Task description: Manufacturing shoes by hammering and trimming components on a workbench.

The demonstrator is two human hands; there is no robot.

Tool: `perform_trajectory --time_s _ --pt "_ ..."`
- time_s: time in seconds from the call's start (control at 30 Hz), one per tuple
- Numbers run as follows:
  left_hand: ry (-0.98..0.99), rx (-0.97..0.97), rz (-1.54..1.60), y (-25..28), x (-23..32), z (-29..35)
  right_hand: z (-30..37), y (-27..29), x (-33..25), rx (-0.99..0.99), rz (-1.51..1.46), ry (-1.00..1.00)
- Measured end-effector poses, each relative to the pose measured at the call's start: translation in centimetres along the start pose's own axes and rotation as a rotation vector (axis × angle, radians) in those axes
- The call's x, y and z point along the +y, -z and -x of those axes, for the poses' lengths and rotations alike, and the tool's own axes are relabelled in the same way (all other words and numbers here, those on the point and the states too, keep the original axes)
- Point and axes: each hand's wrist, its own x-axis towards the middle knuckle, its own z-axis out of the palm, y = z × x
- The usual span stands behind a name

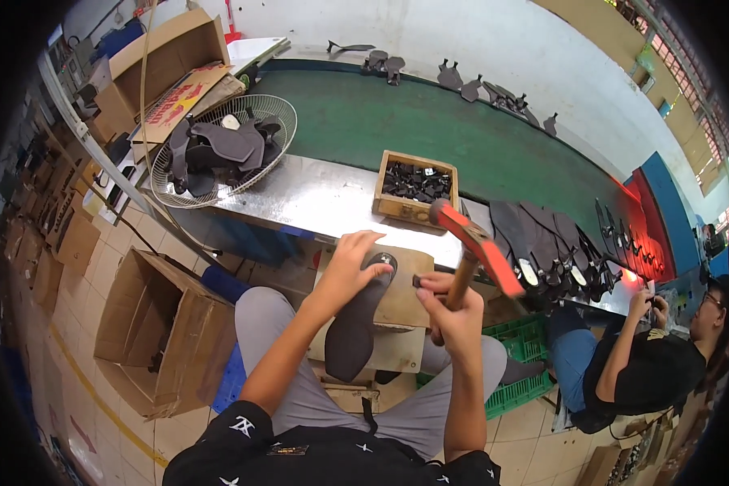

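Item: dark grey shoe sole (pixel 352 332), one. Lying aslant at the centre of the frame, its upper end resting on a tan board (pixel 413 304) and its broader end reaching toward the lap. Probably handling as light and bendy, soft-faced, neither slippery nor fragile; the narrow upper end, backed by the board, is likely offering the best hold.

Left hand (pixel 350 266): standing open at the upper end of the sole, thumb and forefinger parted, the thumb touching the sole beside a shiny round fitting (pixel 386 261). The sole is running down and right of this hand.

Right hand (pixel 459 317): closing around the handle of a hammer (pixel 482 249), head raised, orange-red; likely head-heavy, best taken by its wooden handle. Thumb and forefinger are also pinching a small black piece (pixel 417 282), seemingly hard and light. The sole is lying left of this hand, apart from it.

Surroundings: wooden box (pixel 405 211) of small black pieces, sitting on the metal surface (pixel 320 182), upper centre; wire basket (pixel 290 121) of dark soles, standing upper left.
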Motion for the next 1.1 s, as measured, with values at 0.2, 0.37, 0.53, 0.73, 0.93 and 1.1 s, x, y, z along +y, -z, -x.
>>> perform_trajectory --time_s 0.2,0.37,0.53,0.73,0.93,1.1 --pt "0.12 -0.113 0.383 -1.2 -0.4 0.2 -4.0 0.1 2.8 -0.098 0.19 -0.075" --pt "0.285 -0.087 0.415 -1.4 0.7 1.8 -5.6 -0.1 4.7 -0.125 0.356 0.118" --pt "0.312 -0.098 0.406 -1.0 0.8 1.6 -5.9 -0.7 4.0 -0.164 0.369 0.044" --pt "0.308 -0.108 0.428 -1.2 0.3 2.1 -5.3 -0.8 4.0 -0.221 0.43 0.147" --pt "0.379 -0.209 0.468 0.1 0.5 1.5 -4.5 -1.0 3.4 -0.203 0.747 0.489" --pt "0.349 -0.192 0.492 -1.3 -1.3 2.1 -2.9 -1.0 2.5 -0.142 0.572 0.358"
